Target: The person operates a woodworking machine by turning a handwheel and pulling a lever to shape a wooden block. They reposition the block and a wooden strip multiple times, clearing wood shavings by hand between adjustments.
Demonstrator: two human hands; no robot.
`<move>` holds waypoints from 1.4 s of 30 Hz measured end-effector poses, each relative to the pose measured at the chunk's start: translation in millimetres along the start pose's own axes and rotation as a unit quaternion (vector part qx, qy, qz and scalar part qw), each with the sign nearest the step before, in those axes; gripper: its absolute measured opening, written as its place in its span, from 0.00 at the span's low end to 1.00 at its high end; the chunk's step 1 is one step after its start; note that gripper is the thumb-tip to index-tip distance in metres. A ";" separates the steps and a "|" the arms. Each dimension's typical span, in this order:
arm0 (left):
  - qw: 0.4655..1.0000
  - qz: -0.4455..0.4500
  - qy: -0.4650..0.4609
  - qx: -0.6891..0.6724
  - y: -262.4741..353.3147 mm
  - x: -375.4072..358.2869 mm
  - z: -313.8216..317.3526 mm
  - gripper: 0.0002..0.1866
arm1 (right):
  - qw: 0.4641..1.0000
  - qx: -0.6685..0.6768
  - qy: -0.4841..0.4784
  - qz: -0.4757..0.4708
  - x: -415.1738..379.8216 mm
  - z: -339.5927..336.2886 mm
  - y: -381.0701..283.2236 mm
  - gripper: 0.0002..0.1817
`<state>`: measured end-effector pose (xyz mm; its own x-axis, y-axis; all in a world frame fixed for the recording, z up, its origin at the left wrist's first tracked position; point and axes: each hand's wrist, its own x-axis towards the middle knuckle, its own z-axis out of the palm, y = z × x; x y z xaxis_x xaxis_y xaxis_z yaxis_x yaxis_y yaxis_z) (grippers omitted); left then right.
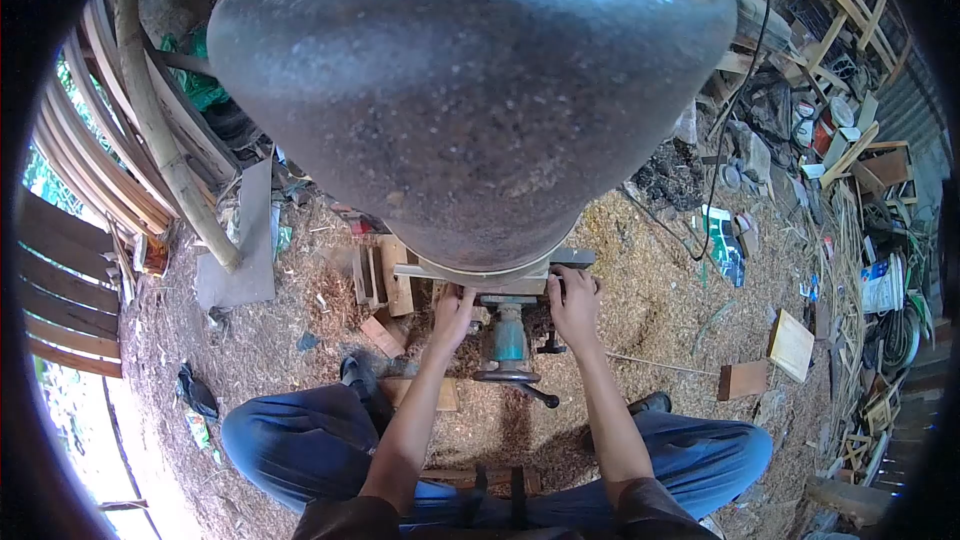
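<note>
A large dark, scuffed metal machine housing (470,90) fills the upper middle of the head view. Under its lower rim, a pale piece of wood (533,286) lies across the machine's table and is mostly hidden. My left hand (455,314) grips the wood's near side on the left, its fingers closed and partly covered by the housing. On the right, my right hand (574,306) has bent fingers pressed on the other end, beside a grey metal block (573,257). Between my forearms stand a teal column (509,342) and a handwheel (506,376) with a crank knob.
Wood offcuts (383,333) lie left of the machine on the shavings-covered ground. Farther right are a brown block (743,380) and a pale board (791,346). Long poles (165,140) lean at the left. A black cable (745,80) hangs at the right.
</note>
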<state>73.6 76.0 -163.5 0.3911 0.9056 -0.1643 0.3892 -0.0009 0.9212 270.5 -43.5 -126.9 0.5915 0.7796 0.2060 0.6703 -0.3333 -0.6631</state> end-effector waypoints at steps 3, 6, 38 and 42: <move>0.944 0.113 0.000 0.308 -3.0 -6.5 -11.5 0.31 | 0.999 -0.033 -0.012 -0.001 3.5 -2.2 -3.5 0.16; 0.942 0.126 0.014 0.311 6.1 -10.5 -22.6 0.28 | 0.998 -0.051 -0.034 0.008 4.8 -5.0 -4.5 0.17; 0.918 0.183 0.057 0.347 -57.8 9.2 0.3 0.21 | 0.989 -0.096 -0.031 -0.107 -2.4 -3.7 -5.7 0.22; 0.940 0.166 0.003 0.297 -58.9 10.7 -4.5 0.26 | 0.986 -0.076 -0.103 -0.104 -3.2 -11.9 -4.9 0.28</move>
<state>51.1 87.6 -217.9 0.5700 0.8154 0.1009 0.6444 -0.5198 0.5608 270.7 -50.7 -115.7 0.3411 0.9254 0.1651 0.8357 -0.2182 -0.5039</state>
